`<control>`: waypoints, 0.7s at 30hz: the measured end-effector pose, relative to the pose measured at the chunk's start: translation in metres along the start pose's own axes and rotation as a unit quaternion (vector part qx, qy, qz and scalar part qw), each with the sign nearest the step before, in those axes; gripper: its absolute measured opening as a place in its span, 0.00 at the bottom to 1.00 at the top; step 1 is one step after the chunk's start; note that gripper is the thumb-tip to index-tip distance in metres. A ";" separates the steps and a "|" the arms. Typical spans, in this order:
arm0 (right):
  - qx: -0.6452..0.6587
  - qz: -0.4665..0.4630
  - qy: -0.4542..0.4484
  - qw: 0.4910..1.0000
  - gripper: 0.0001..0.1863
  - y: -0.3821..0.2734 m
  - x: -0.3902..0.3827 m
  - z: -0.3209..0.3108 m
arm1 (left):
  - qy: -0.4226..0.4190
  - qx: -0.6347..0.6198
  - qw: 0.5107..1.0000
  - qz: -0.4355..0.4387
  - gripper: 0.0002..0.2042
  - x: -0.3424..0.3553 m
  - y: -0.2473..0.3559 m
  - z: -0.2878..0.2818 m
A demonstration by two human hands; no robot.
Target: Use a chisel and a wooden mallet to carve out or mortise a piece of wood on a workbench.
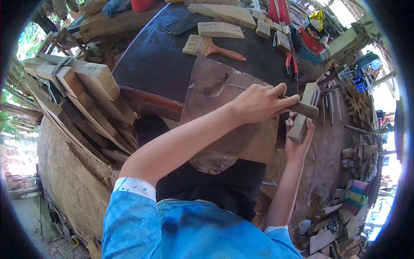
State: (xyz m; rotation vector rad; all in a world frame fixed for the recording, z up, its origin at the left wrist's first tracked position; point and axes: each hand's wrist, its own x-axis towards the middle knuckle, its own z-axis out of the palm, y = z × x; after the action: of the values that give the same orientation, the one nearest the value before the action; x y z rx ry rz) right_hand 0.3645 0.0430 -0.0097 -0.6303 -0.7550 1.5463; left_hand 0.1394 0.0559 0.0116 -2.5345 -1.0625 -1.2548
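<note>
My left hand (pixel 262 102) reaches across to the right, its fingers closed on a short brown rod-like piece (pixel 304 109), perhaps a tool handle. That piece lies crosswise over a pale wooden block (pixel 297 131). My right hand (pixel 298 144) grips the block from below, fingers and thumb on its two sides, and tilts it away from me. Part of the block is hidden behind the brown piece. Under my left forearm, a worn brown sheet (pixel 207 103) spreads from the dark table (pixel 144 56) toward my lap.
On the table are a paintbrush (pixel 215 48), a dark flat phone-like object (pixel 186 24), wood pieces (pixel 221 30) and red-handled pliers (pixel 291 65). Thick timbers (pixel 92 77) stand at left. A red bucket-like container (pixel 307 38) is beyond the table; wood scraps (pixel 323 239) lie at lower right.
</note>
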 end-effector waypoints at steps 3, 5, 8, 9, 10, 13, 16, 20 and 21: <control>-0.011 0.007 -0.012 1.000 0.22 -0.001 0.001 -0.003 | -0.048 0.009 0.999 -0.012 0.20 -0.002 -0.001 0.000; -0.009 0.007 -0.023 1.000 0.22 -0.001 0.001 -0.003 | 0.037 -0.016 0.999 -0.037 0.21 0.001 -0.002 0.004; -0.004 0.002 -0.027 1.000 0.22 -0.002 -0.001 -0.001 | 0.071 -0.031 0.995 -0.060 0.19 0.002 -0.003 0.007; -0.002 -0.002 -0.022 1.000 0.22 -0.002 -0.002 0.000 | 0.072 -0.032 0.995 -0.060 0.19 0.003 -0.003 0.007; 0.000 0.001 -0.023 1.000 0.22 -0.001 -0.001 0.001 | 0.069 -0.033 0.996 -0.050 0.18 0.003 -0.006 0.007; -0.002 0.007 -0.035 0.999 0.21 0.001 0.000 0.002 | 0.059 -0.030 0.997 -0.042 0.16 0.001 -0.007 0.007; -0.014 -0.010 -0.029 0.999 0.21 0.001 -0.001 0.000 | 0.043 -0.039 0.997 -0.043 0.15 0.000 -0.006 0.003; -0.011 -0.008 -0.025 1.000 0.21 0.001 -0.003 0.002 | 0.019 -0.051 0.997 -0.061 0.16 0.000 -0.005 0.000; -0.009 -0.008 -0.023 1.000 0.21 0.002 -0.003 0.003 | 0.020 -0.050 0.997 -0.061 0.16 0.000 -0.005 0.000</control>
State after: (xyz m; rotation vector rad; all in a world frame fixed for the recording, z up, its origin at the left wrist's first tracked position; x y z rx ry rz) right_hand 0.3618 0.0392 -0.0093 -0.6018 -0.8082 1.5453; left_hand 0.1356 0.0594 0.0105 -2.5391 -1.1921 -1.4173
